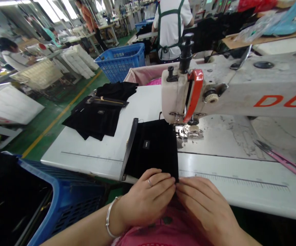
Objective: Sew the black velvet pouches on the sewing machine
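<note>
**Black pouch pinched up at the sewing machine, lol**
Left hand (148,196) and right hand (204,205) are both closed on the near edge of the black pouch (150,150), with the presser foot (189,131) at 1 o'clock. A slip could pull fingers toward it. The machine arm (230,82) reads orange "DU"; the tag (146,144) is unreadable.

One camera, worn on the person's head, looks forward and down from just above the left hand (148,198) and right hand (204,208). They sit close in the foreground at the bottom of the wide frame, with the surface (86,153) just beyond, the sewing machine (240,89) near on the right, and the workshop floor (60,112) receding behind.
</note>
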### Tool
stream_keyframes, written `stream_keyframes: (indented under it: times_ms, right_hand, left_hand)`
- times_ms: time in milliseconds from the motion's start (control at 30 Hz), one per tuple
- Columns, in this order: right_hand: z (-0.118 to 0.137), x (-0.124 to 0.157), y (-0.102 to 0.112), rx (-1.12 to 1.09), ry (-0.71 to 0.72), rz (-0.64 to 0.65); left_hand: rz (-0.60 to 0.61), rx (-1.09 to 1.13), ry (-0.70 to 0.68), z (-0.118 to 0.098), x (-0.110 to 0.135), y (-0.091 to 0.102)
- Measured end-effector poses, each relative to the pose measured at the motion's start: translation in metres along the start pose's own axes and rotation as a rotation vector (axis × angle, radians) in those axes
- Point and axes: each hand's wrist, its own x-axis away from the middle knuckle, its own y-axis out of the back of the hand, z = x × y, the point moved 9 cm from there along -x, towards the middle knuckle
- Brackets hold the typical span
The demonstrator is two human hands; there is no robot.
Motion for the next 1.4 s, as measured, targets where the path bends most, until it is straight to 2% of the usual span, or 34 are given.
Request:
stream_keyframes:
  times_ms: [100,233,467,633,933,1167,1400]
  right_hand:
    - [-0.010,0.000,-0.004,0.025,-0.043,0.030]
    - [-0.020,0.000,-0.010,0.033,-0.077,0.083]
    - [-0.036,-0.012,-0.012,0.055,-0.082,0.119]
    - [-0.049,-0.019,-0.016,0.070,-0.109,0.164]
    - [-0.074,-0.047,-0.017,0.148,-0.135,0.248]
    - [-0.098,-0.063,-0.021,0.207,-0.079,0.275]
    - [-0.115,-0.062,-0.024,0.234,-0.155,0.226]
  left_hand:
    - [-0.100,0.138,-0.015,0.005,-0.002,0.004]
    - [-0.150,0.240,0.003,0.019,-0.011,0.009]
    - [-0.054,0.184,-0.034,0.035,-0.031,0.011]
    - [-0.046,0.204,-0.083,0.047,-0.041,0.011]
    - [0.035,0.120,-0.105,0.075,-0.063,0.003]
    - [-0.041,0.113,-0.111,0.096,-0.079,0.001]
    - [-0.126,0.107,-0.091,0.119,-0.094,0.004]
